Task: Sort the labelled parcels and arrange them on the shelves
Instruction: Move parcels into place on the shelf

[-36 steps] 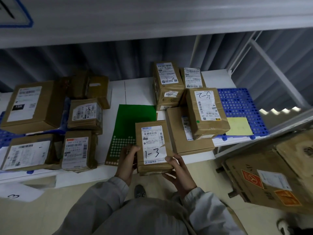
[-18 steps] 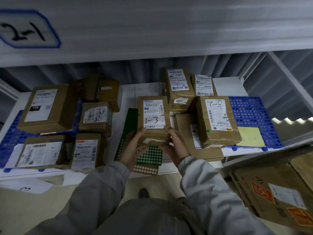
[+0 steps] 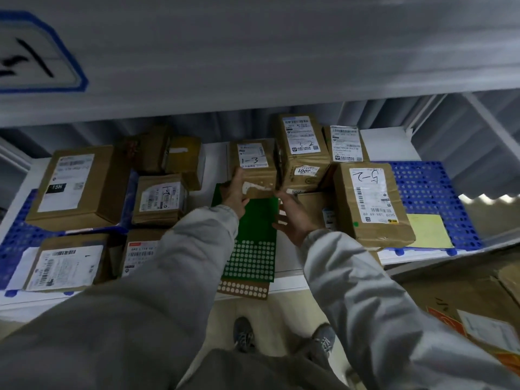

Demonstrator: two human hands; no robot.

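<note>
The brown parcel marked "1-3" (image 3: pixel 253 160) sits deep on the white lower shelf (image 3: pixel 385 142), at the far end of a green dotted sheet (image 3: pixel 260 220) and right beside a taller parcel (image 3: pixel 302 147). My left hand (image 3: pixel 235 194) grips its near left corner, thumb on the side. My right hand (image 3: pixel 292 218) is spread open just off its near right corner, fingertips close to the edge. Both grey sleeves reach in under the upper shelf.
Several labelled parcels crowd the shelf: a big one (image 3: pixel 76 184) and smaller ones on the left, a "2-5" parcel (image 3: pixel 371 204) on the right over a blue perforated mat (image 3: pixel 427 187) with a yellow sheet (image 3: pixel 427 230). The upper shelf front (image 3: pixel 253 66) overhangs. Cardboard boxes (image 3: pixel 478 311) stand on the floor at right.
The "1-3" parcel went from the shelf's front edge to the back, next to the tall parcel. My arms stretched forward, and my right hand came off the parcel and opened.
</note>
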